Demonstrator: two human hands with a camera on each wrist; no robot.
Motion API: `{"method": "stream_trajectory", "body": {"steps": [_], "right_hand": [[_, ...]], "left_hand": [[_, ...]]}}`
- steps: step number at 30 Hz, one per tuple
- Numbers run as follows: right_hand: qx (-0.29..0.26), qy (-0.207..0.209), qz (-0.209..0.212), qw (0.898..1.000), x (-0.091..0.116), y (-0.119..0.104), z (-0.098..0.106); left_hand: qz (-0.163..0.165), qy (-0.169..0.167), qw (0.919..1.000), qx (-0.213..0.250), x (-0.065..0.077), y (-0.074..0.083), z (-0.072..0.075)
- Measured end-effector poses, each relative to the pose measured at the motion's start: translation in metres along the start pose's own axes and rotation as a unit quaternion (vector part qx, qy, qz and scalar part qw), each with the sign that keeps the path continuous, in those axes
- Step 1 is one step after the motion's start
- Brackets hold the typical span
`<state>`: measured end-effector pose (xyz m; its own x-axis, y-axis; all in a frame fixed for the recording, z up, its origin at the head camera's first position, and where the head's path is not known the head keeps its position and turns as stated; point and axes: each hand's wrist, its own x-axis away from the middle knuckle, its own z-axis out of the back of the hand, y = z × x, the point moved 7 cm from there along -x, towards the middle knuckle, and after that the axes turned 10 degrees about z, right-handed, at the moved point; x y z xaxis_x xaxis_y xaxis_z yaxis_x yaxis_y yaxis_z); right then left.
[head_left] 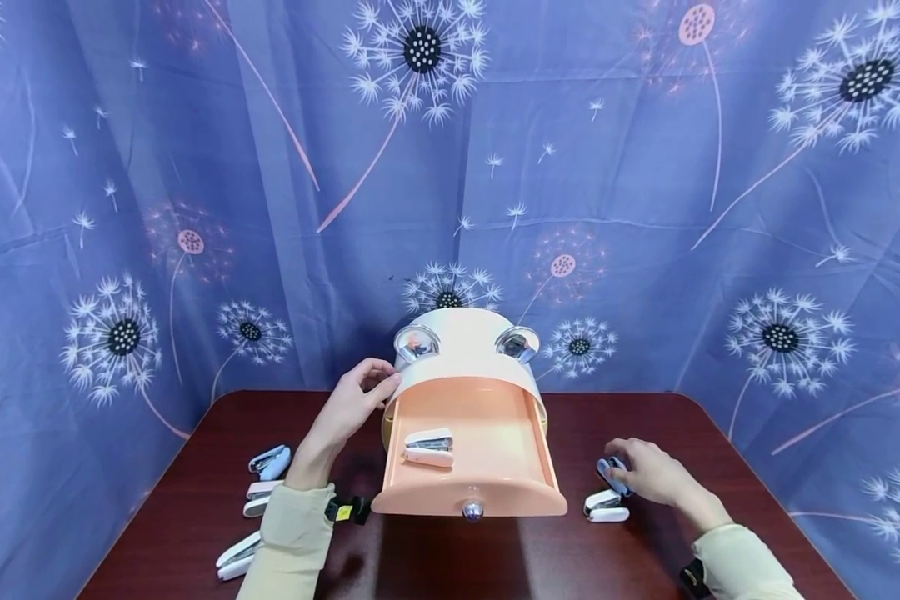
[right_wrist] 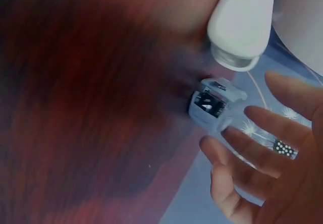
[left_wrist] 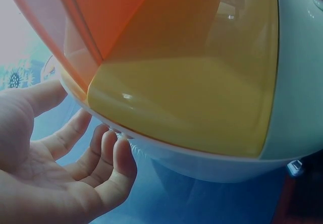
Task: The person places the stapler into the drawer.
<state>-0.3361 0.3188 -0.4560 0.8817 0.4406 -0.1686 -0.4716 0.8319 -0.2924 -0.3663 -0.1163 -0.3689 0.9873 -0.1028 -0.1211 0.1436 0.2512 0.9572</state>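
A rounded white desktop box [head_left: 461, 337] with two shiny round eyes stands at the middle of the table, its peach drawer [head_left: 468, 497] pulled out. One small white-and-pink stapler [head_left: 429, 450] lies inside the drawer. My left hand [head_left: 348, 408] touches the box's left side, fingers loosely bent at the rim in the left wrist view. Over on the right, my right hand [head_left: 656, 473] is at a small blue stapler [head_left: 612, 475]; its fingers [right_wrist: 262, 153] are spread beside that stapler in the right wrist view. Just in front of it lies a white stapler [head_left: 607, 507].
Left of the box, partly behind my left forearm, lie a blue stapler [head_left: 270, 462], a pink-and-white stapler [head_left: 258, 498] and a white stapler [head_left: 237, 557]. A silver knob [head_left: 473, 509] sticks out from the drawer front. Behind the dark red table [head_left: 585, 567] hangs a blue dandelion-patterned curtain [head_left: 607, 192].
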Motion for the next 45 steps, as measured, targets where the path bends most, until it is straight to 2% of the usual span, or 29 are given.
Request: {"method": "stream_trajectory", "body": {"steps": [8, 12, 15, 18, 25, 27, 31, 34, 40, 45], "right_hand": [[0.023, -0.013, -0.037, 0.999, -0.001, 0.009, -0.01], [0.024, -0.02, -0.047, 0.998, 0.0, 0.012, -0.014], [0.026, -0.013, -0.037, 0.999, -0.001, 0.011, -0.015], [0.021, -0.008, -0.034, 0.999, -0.002, 0.011, -0.014], [0.013, -0.01, -0.04, 0.999, 0.0, 0.011, -0.012], [0.013, -0.008, -0.037, 0.999, 0.0, 0.01, -0.009], [0.011, 0.003, -0.031, 0.999, 0.001, 0.007, -0.001], [0.012, 0.025, -0.01, 1.0, 0.002, 0.0, 0.01], [0.031, 0.077, 0.032, 0.996, 0.003, -0.021, 0.037], [0.05, 0.111, 0.064, 0.99, 0.006, -0.047, 0.063]], "left_hand": [[0.0, 0.001, 1.0, -0.001, 0.001, 0.0, -0.001], [-0.003, -0.002, 1.0, -0.006, 0.01, 0.014, -0.001], [-0.005, 0.001, 0.9999, -0.013, 0.018, 0.026, -0.001], [-0.006, -0.001, 0.9999, -0.013, 0.021, 0.031, -0.001], [-0.005, -0.003, 1.0, 0.002, 0.002, 0.001, -0.002], [-0.008, -0.002, 1.0, 0.003, -0.001, -0.003, -0.002], [-0.013, 0.003, 0.9999, 0.008, -0.001, -0.005, -0.001], [-0.015, 0.004, 0.9998, 0.007, 0.0, -0.004, -0.001], [-0.009, 0.006, 0.9999, 0.009, 0.001, -0.003, -0.001], [-0.005, 0.009, 0.9999, 0.007, 0.003, -0.003, 0.0]]}}
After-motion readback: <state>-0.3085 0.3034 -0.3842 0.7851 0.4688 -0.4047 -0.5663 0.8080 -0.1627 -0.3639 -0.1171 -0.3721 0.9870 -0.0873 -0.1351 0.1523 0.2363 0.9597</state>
